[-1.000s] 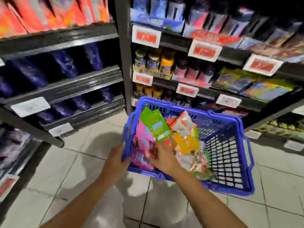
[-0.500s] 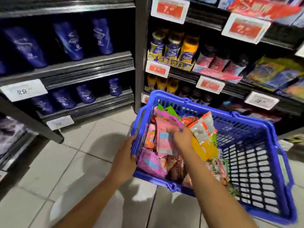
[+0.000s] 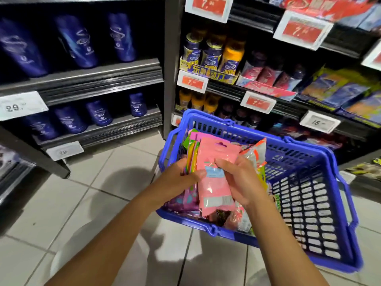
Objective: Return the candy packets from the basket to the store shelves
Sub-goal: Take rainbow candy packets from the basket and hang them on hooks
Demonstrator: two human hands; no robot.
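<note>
Over the blue basket (image 3: 268, 230): pink candy packet (image 3: 214, 182), above the other packets.
My left hand (image 3: 177, 182): grips a packet sheaf, thumb on pink.
My right hand (image 3: 237, 180): pinches its right edge.
Handling: light, limp, slick film, I judge; hold near the hang-hole.

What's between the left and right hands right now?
Head view: the pink candy packet, pinched at its left edge by the left hand and at its right by the right hand, above the blue basket.
</note>
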